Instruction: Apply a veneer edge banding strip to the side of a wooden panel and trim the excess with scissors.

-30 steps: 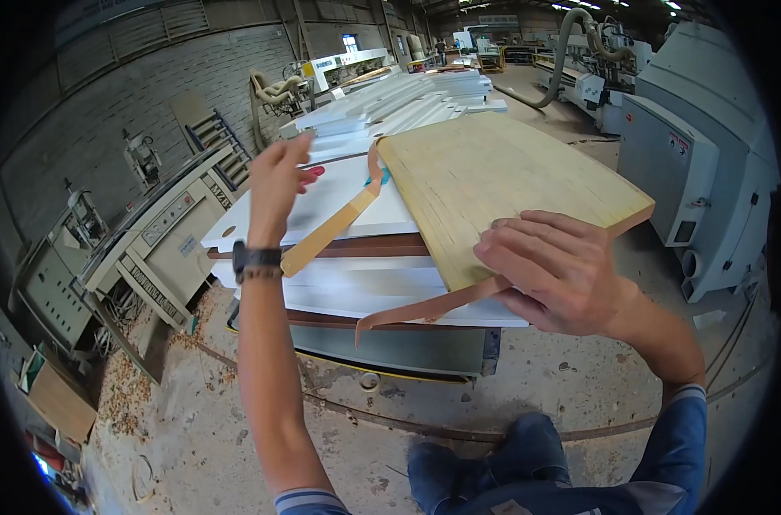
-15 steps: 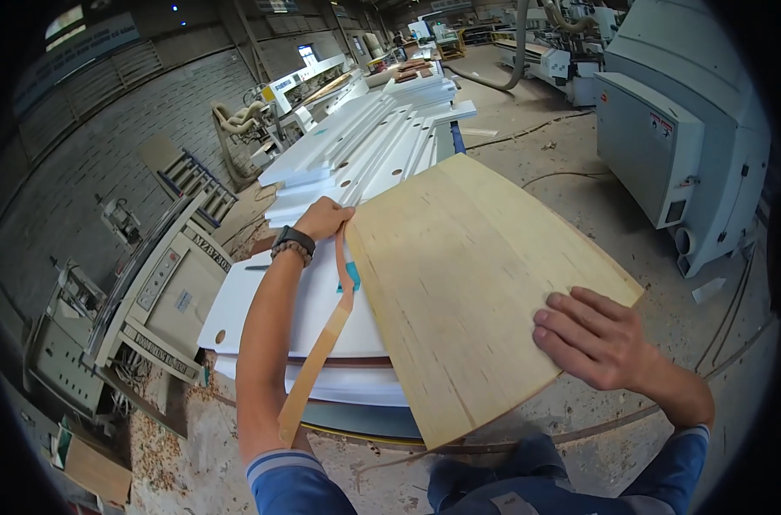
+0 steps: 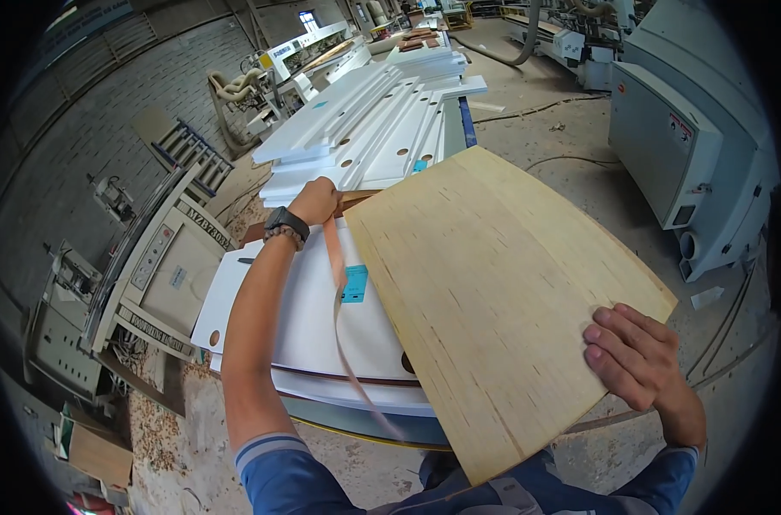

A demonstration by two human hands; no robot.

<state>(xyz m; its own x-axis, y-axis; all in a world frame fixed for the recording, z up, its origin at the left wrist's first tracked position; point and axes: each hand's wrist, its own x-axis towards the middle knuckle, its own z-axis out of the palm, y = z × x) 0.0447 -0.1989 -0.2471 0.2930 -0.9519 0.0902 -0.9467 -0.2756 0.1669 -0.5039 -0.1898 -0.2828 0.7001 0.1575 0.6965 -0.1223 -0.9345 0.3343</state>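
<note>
A pale plywood board (image 3: 493,283) with short dark streaks in its grain is tilted in front of me, over the stack of white panels. My right hand (image 3: 636,356) grips its right edge, fingers lying on the face and thumb hidden. Beyond the board's far left corner my left hand (image 3: 316,202) is closed on a thin tan wood-coloured strip (image 3: 335,256). One part of the strip runs from the fist to the board's far edge; the loose end hangs over the panels. A blue-green label (image 3: 354,283) sits on the top white panel (image 3: 304,330).
More white panels with round holes (image 3: 382,129) lie stacked ahead. A woodworking machine (image 3: 171,266) stands left, a large grey cabinet machine (image 3: 665,146) right. Cables and a hose (image 3: 528,43) cross the floor; wood chips (image 3: 154,438) litter the lower left.
My left hand has moved slightly away from the board's corner, pulling the strip left. The board and right hand have shifted right and nearer. The strip's loose end has swung right.
</note>
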